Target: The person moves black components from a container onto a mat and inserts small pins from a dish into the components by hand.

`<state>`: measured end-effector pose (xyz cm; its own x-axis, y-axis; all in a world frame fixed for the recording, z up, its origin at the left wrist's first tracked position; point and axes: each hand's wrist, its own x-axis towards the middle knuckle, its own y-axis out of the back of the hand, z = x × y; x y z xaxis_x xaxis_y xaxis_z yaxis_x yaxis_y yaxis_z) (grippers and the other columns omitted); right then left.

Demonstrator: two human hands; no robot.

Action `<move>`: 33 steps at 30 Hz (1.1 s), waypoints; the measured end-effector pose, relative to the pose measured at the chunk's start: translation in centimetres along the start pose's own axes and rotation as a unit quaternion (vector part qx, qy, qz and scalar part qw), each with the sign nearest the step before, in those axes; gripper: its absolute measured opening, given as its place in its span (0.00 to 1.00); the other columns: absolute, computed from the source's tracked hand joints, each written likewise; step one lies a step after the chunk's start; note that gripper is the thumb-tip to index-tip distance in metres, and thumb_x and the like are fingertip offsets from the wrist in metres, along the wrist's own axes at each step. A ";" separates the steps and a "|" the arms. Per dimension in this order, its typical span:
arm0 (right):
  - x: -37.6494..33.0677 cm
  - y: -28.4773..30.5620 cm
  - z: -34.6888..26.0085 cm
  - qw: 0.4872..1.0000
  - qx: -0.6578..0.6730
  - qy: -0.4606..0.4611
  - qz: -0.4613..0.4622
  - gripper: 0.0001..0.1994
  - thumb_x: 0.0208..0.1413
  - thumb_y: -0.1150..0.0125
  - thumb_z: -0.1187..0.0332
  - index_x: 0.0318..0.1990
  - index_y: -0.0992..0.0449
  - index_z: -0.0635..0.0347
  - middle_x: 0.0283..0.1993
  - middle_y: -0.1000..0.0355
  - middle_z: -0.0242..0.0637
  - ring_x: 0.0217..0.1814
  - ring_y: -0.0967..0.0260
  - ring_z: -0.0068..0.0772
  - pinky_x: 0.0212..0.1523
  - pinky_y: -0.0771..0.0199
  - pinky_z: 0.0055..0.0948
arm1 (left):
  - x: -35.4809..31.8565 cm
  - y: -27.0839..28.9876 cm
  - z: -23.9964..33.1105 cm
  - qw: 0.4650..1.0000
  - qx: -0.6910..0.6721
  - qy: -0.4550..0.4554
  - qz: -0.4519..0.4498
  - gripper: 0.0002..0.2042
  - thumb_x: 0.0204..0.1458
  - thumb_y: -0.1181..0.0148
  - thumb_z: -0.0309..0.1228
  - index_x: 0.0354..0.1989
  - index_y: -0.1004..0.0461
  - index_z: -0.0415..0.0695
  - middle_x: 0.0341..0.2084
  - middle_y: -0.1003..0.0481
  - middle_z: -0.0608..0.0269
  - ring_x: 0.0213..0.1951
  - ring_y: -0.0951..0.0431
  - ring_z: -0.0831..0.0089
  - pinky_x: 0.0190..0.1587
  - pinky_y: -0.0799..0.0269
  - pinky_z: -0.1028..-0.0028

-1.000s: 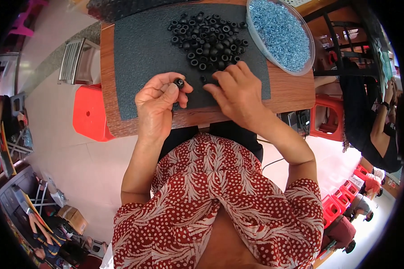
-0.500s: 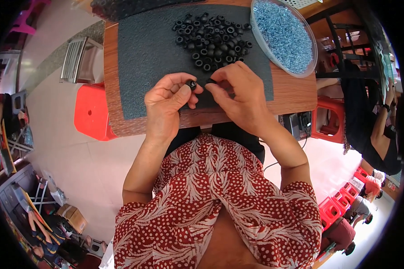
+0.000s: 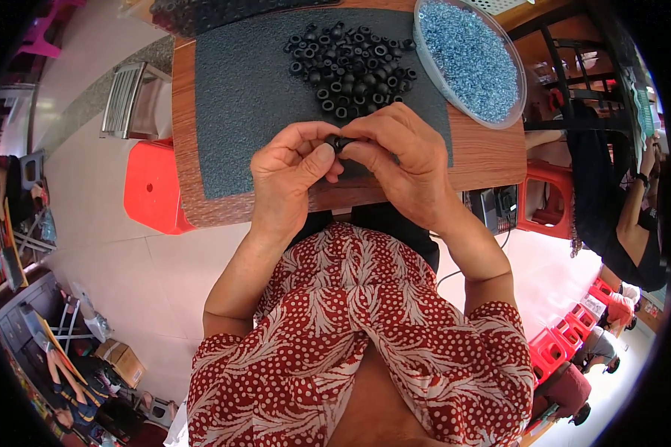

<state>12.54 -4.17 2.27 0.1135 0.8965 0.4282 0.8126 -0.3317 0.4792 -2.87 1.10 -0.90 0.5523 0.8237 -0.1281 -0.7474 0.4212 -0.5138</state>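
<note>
In front of me, just over the near part of a dark grey mat (image 3: pixel 235 112), my two hands meet. My left hand (image 3: pixel 283 167) pinches a small round black piece (image 3: pixel 333 140) between thumb and fingers. Thumb and forefinger of my right hand (image 3: pixel 411 164) close on another small black piece (image 3: pixel 343 143), which is pressed against the first. Fingertips cover much of both, so I cannot tell how they fit together. Just beyond my hands lies a heap of small black pieces (image 3: pixel 350 68), many ring-shaped or with a hole.
A clear round tub (image 3: pixel 523 88) of light blue beads (image 3: pixel 470 63) stands at the table's right. Black packaging (image 3: pixel 224 13) lies along the far edge. Red stools (image 3: pixel 150 186) flank the wooden table (image 3: pixel 492 160). A co-worker's arm (image 3: pixel 634 201) shows at the far right.
My hands have come together: the black piece in my left hand has moved right and turned, and now touches the piece in my right hand.
</note>
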 end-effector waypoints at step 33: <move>0.5 1.0 -0.9 0.906 0.362 -0.221 0.000 0.04 0.50 0.41 0.81 0.34 0.25 0.71 0.28 0.27 0.36 0.30 0.28 0.23 0.32 0.26 0.22 | 0.6 -0.1 -1.0 0.981 -0.174 0.048 -0.077 0.11 0.56 0.47 0.27 0.44 0.31 0.33 0.30 0.25 0.51 0.29 0.24 0.72 0.32 0.28 0.77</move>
<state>12.90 -4.32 3.62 0.2008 0.9796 0.0023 0.9565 -0.1955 -0.2164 -2.07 1.21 -1.82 0.6934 0.7139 -0.0980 -0.4906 0.3680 -0.7899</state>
